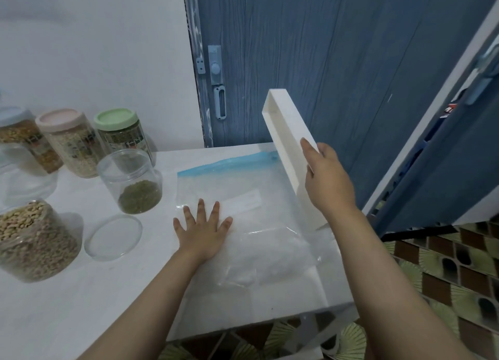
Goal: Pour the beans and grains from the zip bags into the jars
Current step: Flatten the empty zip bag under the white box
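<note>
There is one view only, from a wide-angle camera on my head. It looks forward and steeply down over the white table (81,292), close enough that both my forearms run in from the bottom edge. My left hand (202,235) sits near the middle of the frame and my right hand (328,181) right of centre, higher up. The jars (73,143) fall at the left edge, bent by the lens. Ahead, the view faces a white wall (94,48) and a blue door (324,62). Tiled floor (445,278) shows at lower right.
</note>
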Demonstrator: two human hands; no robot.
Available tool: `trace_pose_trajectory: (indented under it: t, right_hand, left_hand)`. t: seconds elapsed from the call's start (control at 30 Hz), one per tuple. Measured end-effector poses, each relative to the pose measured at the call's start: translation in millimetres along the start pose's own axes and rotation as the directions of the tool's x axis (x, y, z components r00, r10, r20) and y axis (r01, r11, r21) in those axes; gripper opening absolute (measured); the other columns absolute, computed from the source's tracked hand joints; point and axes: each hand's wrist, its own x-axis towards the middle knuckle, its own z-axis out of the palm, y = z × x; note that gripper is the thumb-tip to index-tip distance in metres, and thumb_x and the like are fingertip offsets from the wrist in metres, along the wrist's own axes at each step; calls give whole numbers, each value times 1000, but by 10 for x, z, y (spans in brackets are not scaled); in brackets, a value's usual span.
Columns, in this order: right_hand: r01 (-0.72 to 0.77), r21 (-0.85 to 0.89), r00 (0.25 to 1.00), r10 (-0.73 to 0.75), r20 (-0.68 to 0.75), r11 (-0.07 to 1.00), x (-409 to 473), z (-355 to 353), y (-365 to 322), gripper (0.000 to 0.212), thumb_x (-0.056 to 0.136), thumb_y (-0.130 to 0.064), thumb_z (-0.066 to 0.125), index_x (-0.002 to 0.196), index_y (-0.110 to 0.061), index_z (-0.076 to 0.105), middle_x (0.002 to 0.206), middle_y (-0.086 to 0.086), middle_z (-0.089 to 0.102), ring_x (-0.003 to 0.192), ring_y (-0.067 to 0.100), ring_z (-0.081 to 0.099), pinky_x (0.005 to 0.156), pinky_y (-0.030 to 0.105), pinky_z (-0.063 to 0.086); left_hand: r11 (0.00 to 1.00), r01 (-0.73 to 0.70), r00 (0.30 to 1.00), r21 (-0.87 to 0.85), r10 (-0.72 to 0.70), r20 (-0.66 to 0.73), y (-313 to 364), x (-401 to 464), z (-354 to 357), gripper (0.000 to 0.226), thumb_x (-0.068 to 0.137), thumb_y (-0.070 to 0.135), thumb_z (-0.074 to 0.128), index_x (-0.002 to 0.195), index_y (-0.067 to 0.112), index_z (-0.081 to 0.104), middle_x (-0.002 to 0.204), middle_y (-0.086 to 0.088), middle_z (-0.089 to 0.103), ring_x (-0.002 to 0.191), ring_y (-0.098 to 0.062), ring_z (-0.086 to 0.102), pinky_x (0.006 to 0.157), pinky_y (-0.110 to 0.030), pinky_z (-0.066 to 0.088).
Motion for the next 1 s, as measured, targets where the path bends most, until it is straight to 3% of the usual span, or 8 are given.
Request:
trace_pose_trajectory:
  t: [0.17, 0.23, 0.37, 0.53, 0.63, 0.77, 0.87, 1.0]
  right_hand:
    - [98, 273, 995, -86, -58, 957, -10, -73, -156, 53, 105, -9, 40, 154, -27, 34, 155, 5, 35, 133, 21, 43, 104, 24, 37]
    - [32, 444, 995, -69, 68, 896, -41, -80, -255, 53, 103, -6, 42, 153, -26, 38, 149, -1, 45, 133, 15, 43, 102, 14, 29]
    - [-126, 527, 957, -37, 288, 841, 2, -155, -319, 55, 99, -5, 43, 143, -37, 52, 132, -17, 58, 125, 9, 53, 97, 21, 41]
    - [-283, 537, 884, -1, 468, 795, 70, -168, -448, 59, 91, 5, 35, 119, -41, 59, 98, -15, 66, 85, 12, 64, 61, 13, 52]
    - [-242, 434, 851, -24, 524, 868, -154, 230, -567, 60, 87, 5, 36, 133, -27, 59, 123, -1, 66, 111, 26, 62, 89, 27, 52]
    - [-155, 154, 837, 47, 544, 976, -413, 677, -533, 69, 95, 3, 34, 157, -25, 25, 156, 5, 37, 145, 33, 28, 119, 37, 23]
    - [-96, 24, 855, 70, 514, 995, -474, 756, -370, 75, 95, 7, 35, 159, -27, 14, 166, 0, 14, 153, 30, 3, 123, 43, 2]
    - [-160, 94, 853, 90, 514, 983, -483, 716, -185, 76, 95, 9, 37, 159, -28, 16, 165, 1, 19, 152, 24, 13, 125, 40, 9]
  left_hand:
    - [1000, 2, 1000, 5, -2, 4, 18, 1, -16, 67, 99, 65, 8, 156, 37, -12, 164, -1, -24, 149, -36, -23, 117, -59, -12]
    - [1000, 1, 1000, -5, -1, 13, 17, -3, -27, 66, 99, 64, 9, 156, 37, -12, 164, -1, -24, 149, -36, -23, 117, -58, -12]
    - [996, 11, 1000, -84, -8, 29, 12, 16, -77, 64, 101, 62, 12, 157, 37, -6, 165, 1, -18, 150, -34, -20, 118, -56, -11]
    - [960, 34, 999, -279, -28, 26, -27, 54, -191, 57, 105, 52, 20, 158, 32, 9, 167, 3, -4, 153, -29, -11, 120, -51, -7]
    - [950, 35, 999, -310, -32, 14, -42, 68, -226, 54, 108, 39, 21, 159, 26, 10, 167, 2, 0, 153, -29, -7, 121, -50, -3]
    - [955, 13, 999, -297, -26, -40, -79, 40, -141, 52, 108, 35, 18, 158, 22, 12, 167, 1, 1, 153, -27, -6, 122, -49, -4]
    - [985, -12, 992, -175, -10, -122, -102, 4, 25, 58, 107, 44, 16, 159, 21, 9, 167, 2, -2, 153, -27, -8, 123, -49, -5]
    - [999, 7, 987, -35, -13, -159, -44, -19, 122, 64, 104, 52, 11, 159, 20, 0, 167, 2, -9, 153, -29, -12, 122, -50, -7]
